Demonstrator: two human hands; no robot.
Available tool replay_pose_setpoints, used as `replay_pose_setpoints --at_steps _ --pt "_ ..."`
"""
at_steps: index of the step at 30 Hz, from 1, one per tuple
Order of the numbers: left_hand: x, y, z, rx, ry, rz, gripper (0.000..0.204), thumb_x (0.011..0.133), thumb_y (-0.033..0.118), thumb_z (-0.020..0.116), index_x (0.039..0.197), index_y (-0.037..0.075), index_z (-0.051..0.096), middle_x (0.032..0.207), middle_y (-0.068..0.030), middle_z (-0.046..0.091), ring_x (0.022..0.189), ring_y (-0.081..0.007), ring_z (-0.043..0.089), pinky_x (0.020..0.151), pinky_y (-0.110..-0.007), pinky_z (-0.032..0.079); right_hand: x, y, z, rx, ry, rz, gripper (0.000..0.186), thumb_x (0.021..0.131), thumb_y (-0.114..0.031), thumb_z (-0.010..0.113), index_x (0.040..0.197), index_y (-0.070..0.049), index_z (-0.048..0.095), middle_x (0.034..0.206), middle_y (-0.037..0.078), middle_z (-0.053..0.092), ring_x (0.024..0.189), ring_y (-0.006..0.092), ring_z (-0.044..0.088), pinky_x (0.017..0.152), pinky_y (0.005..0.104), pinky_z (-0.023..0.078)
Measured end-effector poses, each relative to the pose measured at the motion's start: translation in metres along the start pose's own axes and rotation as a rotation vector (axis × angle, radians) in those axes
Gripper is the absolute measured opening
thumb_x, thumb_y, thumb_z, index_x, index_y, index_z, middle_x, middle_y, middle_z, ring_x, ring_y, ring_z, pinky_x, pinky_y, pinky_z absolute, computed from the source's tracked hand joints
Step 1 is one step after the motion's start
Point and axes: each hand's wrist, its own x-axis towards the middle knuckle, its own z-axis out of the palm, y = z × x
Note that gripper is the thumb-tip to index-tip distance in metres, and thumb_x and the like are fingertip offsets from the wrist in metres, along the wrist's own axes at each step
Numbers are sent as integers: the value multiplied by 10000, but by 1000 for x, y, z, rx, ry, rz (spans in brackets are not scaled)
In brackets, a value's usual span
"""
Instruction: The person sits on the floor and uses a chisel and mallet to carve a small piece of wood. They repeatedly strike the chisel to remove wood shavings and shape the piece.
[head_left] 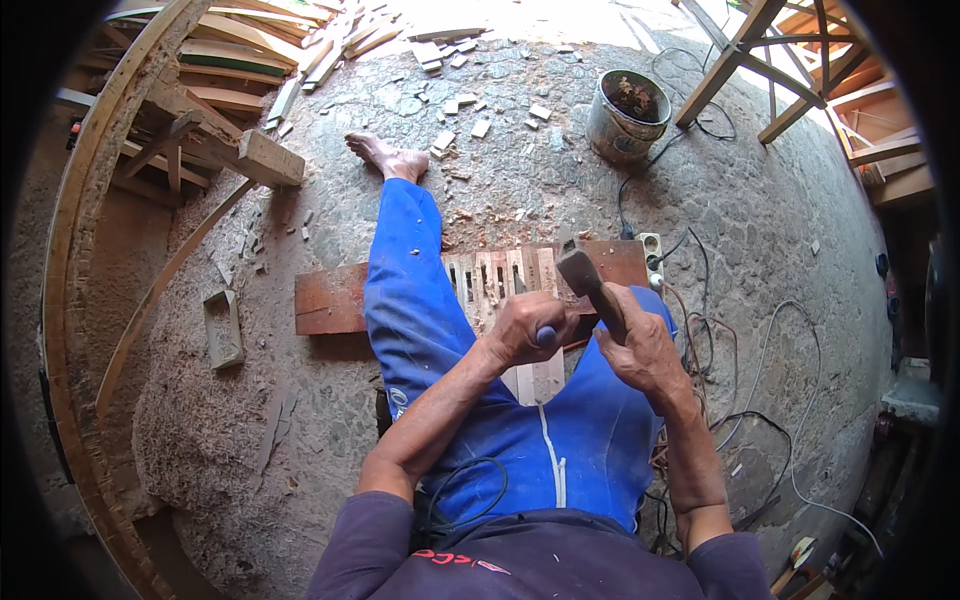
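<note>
Where right hand (644,350) curls, hammer (582,274) within

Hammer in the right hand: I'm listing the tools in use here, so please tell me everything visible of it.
The hammer has a blocky, dark grey head that looks like metal and a dark handle, possibly wood. The right hand grips the handle, hiding its lower part. It tilts, head toward the picture's upper left, and shows in front of pale wooden strips; no contact with them is evident.
</note>
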Motion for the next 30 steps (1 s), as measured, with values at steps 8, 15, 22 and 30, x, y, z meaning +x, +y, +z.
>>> replay_pose_setpoints --at_steps 8,15,22,30 --pt "95 -15 -56 -111 529 -195 200 963 152 740 1036 73 572 816 9 556 690 -75 506 609 -260 453 -39 51 -1 123 169 187 519 877 -35 686 1375 -3 544 946 31 689 816 145 661 742 320 541" --pt "70 -28 -39 -445 475 -609 410 965 325 769 721 87 542 632 88 477 584 -27 407 508 -242 358 -56 40 -1 444 140 427 520 888 -34 684 1384 -15 528 744 -8 583 571 75 545 525 259 468" --pt "56 -52 -24 -293 611 -459 397 1016 208 690 660 104 551 578 62 510 514 -26 451 453 -234 337 -56 46 4 465 135 419 560 877 -43 698 1407 -16 518 692 -36 547 540 61 509 480 270 430" --pt "58 -52 -16 -259 648 -450 411 973 137 718 629 62 507 566 61 431 558 -25 366 479 -285 304 -59 45 7 473 136 434 568 877 -40 697 1415 -23 516 695 -36 538 546 60 503 486 264 422"
